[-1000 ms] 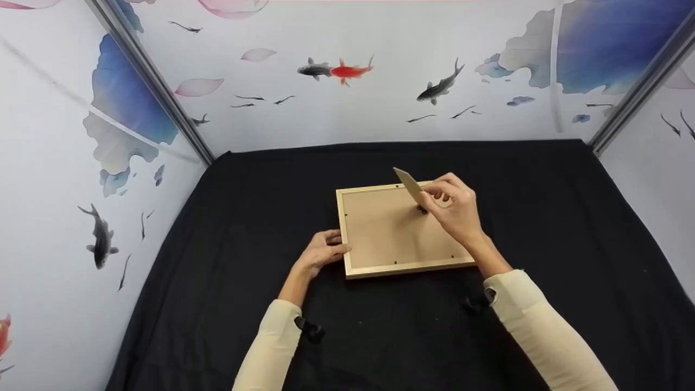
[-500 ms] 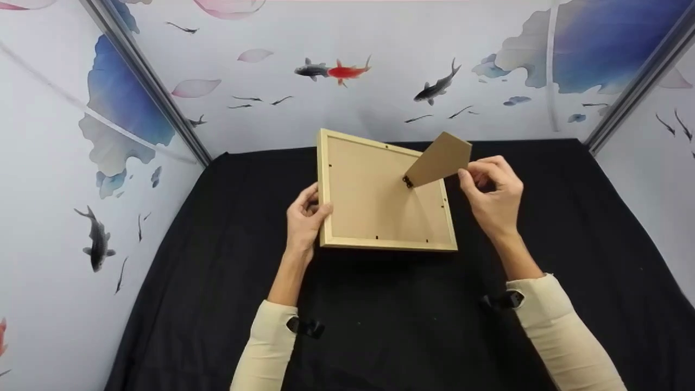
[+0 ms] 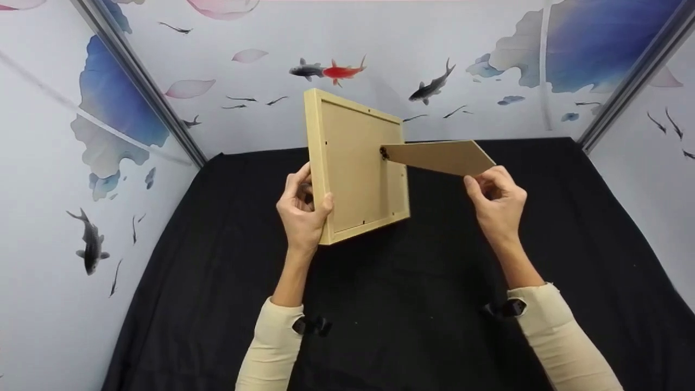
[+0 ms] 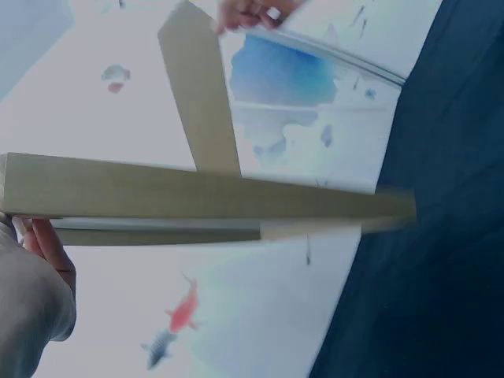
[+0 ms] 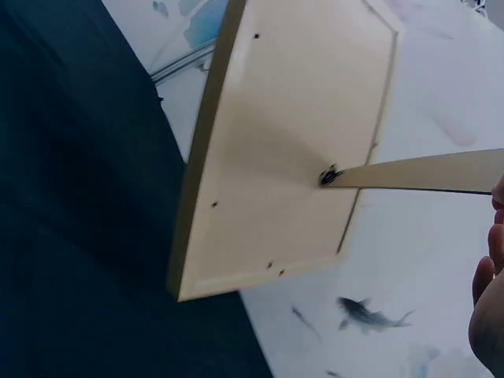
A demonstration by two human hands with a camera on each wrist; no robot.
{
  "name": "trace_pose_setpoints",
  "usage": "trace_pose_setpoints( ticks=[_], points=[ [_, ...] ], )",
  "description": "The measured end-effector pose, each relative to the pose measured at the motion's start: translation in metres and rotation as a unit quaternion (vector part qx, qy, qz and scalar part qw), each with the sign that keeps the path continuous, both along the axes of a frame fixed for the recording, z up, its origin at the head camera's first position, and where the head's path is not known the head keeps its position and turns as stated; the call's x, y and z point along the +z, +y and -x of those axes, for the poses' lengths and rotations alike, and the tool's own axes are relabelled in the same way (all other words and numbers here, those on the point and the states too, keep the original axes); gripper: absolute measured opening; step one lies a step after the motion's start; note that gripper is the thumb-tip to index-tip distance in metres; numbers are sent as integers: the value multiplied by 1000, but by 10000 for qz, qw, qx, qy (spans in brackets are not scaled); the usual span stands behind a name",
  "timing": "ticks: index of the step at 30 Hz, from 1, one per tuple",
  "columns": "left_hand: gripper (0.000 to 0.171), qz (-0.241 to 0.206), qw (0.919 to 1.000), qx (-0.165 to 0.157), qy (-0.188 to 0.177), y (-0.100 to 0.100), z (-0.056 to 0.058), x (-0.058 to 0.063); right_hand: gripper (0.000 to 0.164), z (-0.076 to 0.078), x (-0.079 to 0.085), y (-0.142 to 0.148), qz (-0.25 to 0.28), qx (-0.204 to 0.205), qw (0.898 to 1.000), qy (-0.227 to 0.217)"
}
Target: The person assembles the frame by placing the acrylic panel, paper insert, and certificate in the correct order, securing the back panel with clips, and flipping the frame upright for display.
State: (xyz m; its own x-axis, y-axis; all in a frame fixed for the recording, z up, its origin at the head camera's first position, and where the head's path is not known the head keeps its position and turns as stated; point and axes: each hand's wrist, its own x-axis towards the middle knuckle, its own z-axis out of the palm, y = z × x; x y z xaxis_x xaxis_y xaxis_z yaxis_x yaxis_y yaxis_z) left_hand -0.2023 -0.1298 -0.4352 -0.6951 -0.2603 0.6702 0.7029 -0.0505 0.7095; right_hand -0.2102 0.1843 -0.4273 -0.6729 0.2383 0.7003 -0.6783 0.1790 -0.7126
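Observation:
A light wooden picture frame is held up off the black cloth, its brown backing board turned toward the head camera and angled to the right. My left hand grips its left side, thumb on the back edge and fingers behind. From a small black hinge on the backing, the easel leg sticks out to the right. My right hand pinches the leg's wide pointed end. In the left wrist view the frame's edge appears side-on. The right wrist view shows the backing with small dark tabs round it. The frame's front is hidden.
A black cloth covers the table. White panels printed with fish and blue leaves stand behind and at both sides, joined by metal posts. Each sleeve cuff carries a small black camera.
The frame has been lifted from the table and tilted upright, its back swinging to face right. My right hand has moved right with the leg, which now stands farther out from the backing.

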Motion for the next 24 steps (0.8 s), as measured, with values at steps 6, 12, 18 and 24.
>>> trace_pose_setpoints(
  ticks=[6, 12, 18, 24],
  points=[
    [62, 271, 9988, 209, 351, 14, -8, 13, 4, 1, -23, -2, 10, 407, 9975, -570],
    [63, 535, 9965, 437, 477, 23, -10, 14, 22, 3, -32, 13, -440, 1441, 9784, -1415],
    [64, 787, 9922, 809, 524, 30, -12, 5, 24, 12, -29, 38, -492, 1279, 9709, -1966],
    [64, 932, 9877, 1095, 621, 41, -15, -3, 19, 24, -1, 29, -475, 705, 9831, -1624]
  ],
)
